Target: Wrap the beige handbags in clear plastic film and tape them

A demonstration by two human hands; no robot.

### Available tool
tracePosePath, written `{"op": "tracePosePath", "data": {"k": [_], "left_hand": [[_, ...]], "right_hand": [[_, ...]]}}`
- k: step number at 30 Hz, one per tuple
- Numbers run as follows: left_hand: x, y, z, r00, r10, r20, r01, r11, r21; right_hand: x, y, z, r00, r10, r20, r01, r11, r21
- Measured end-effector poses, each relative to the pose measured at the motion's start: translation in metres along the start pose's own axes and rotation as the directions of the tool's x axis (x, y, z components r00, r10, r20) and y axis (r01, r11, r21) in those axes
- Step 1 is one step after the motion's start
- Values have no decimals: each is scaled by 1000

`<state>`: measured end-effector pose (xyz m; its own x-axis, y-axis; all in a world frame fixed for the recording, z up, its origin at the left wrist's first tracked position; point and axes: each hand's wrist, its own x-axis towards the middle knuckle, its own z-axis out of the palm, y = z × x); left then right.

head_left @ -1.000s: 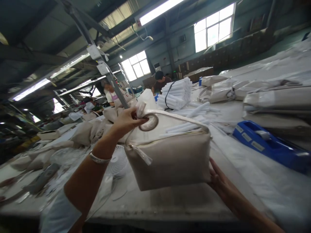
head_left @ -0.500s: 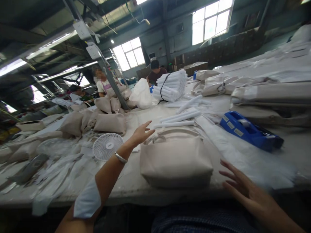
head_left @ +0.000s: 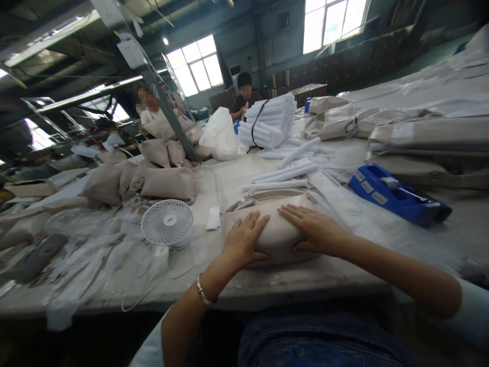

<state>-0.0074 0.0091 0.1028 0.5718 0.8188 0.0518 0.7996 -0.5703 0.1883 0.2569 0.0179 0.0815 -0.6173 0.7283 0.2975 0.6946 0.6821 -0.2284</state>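
Observation:
A beige handbag (head_left: 273, 229) lies on the table in front of me, its strap and a ring showing along the far edge. My left hand (head_left: 244, 239) rests on the bag's left part with fingers spread. On the right part, my right hand (head_left: 315, 229) lies flat, fingers stretched toward the middle. Both palms touch the bag from above, hiding some of its surface. Just behind it are loose white foam tubes (head_left: 284, 173). A small white card (head_left: 213, 218) sits to the left of the bag.
A white fan (head_left: 167, 222) stands at the left, near plastic wrappers and stuffed beige bags (head_left: 168, 183). To the right is a blue tape dispenser (head_left: 397, 196) beside clear plastic sheets. A strapped bundle of white tubes (head_left: 269, 120) stands farther back. Other people work beyond the table.
My left hand has come down from above the bag's far left corner onto the bag. My right hand has moved left from beside the bag onto its top.

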Motion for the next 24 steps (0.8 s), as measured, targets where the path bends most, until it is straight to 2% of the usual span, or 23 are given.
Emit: {"op": "tracePosePath", "data": {"k": [7,12,16,19,24], "left_hand": [[-17,9,35,975,-44,-216,46,999,3],[-30,14,68,925,-90,-369,87,996,-25],[-33,18,91,893,-118,-435,99,993,-66],[-32,20,90,903,-140,-405,117,990,-82],[-39,6,54,967,-83,-242,88,996,9]], "right_hand": [[-14,-13,16,995,54,-83,-58,998,-38],[-27,-21,35,977,51,-207,-67,995,-68],[-35,-20,52,953,19,-302,-49,995,-91],[-36,-17,60,946,20,-324,-43,997,-62],[-32,-11,49,961,26,-275,-22,1000,17]]}}
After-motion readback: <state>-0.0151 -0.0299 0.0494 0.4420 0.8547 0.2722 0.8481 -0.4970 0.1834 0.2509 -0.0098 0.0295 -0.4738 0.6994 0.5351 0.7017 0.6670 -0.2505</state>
